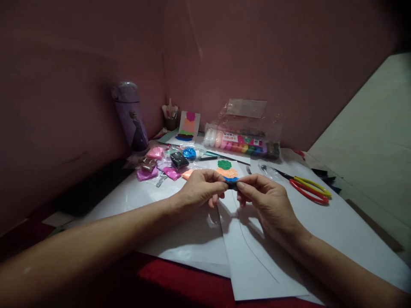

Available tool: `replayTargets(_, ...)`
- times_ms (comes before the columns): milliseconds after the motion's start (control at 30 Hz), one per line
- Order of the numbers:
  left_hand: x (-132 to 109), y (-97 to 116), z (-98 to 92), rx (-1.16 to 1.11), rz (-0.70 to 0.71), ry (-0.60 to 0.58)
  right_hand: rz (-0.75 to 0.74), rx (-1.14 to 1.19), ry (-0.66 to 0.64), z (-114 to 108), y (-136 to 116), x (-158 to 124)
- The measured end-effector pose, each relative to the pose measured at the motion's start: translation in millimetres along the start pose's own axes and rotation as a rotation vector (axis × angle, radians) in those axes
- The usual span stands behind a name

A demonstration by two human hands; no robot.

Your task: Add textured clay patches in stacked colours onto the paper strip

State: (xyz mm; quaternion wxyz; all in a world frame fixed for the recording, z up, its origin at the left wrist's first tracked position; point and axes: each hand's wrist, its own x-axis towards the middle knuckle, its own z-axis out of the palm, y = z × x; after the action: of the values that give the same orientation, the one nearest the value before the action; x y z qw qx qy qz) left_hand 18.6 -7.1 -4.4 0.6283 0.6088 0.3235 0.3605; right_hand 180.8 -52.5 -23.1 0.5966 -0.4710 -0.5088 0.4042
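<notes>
Between the fingertips of my left hand (208,186) and my right hand (265,196) is a small dark piece of modelling clay (231,185). Both hands pinch it, one at each end, above a white sheet of paper (253,273). Just beyond it on the sheet are textured clay patches: green (224,164), orange (227,173) and blue (230,179). A thin curved pencil line runs down the paper toward me. My fingers partly cover the dark clay and the blue patch.
Several wrapped clay packets (171,173) lie left of the sheet. Red and yellow-handled scissors (310,190) rest to the right. Behind stand a purple bottle (131,122), a small card with coloured bands (189,126) and a clear bag of clay sticks (242,143) against the wall.
</notes>
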Motion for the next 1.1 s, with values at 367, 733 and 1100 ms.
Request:
replayTargets(367, 0.4, -5.4, -6.6, -0.035, 0.041, -0.04, -0.003, -0.017, -0.003, -0.9, 1.9, 0.0)
replayTargets(733, 0.0, -3.8, -3.7, 0.028, 0.02, -0.07, -0.035, -0.082, -0.138, 4.9, -6.5, -6.8)
replayTargets(1100, 0.5, -6.4, -2.7, 0.051, 0.045, -0.079, 0.042, -0.119, -0.151, 3.1, -6.4, -5.6)
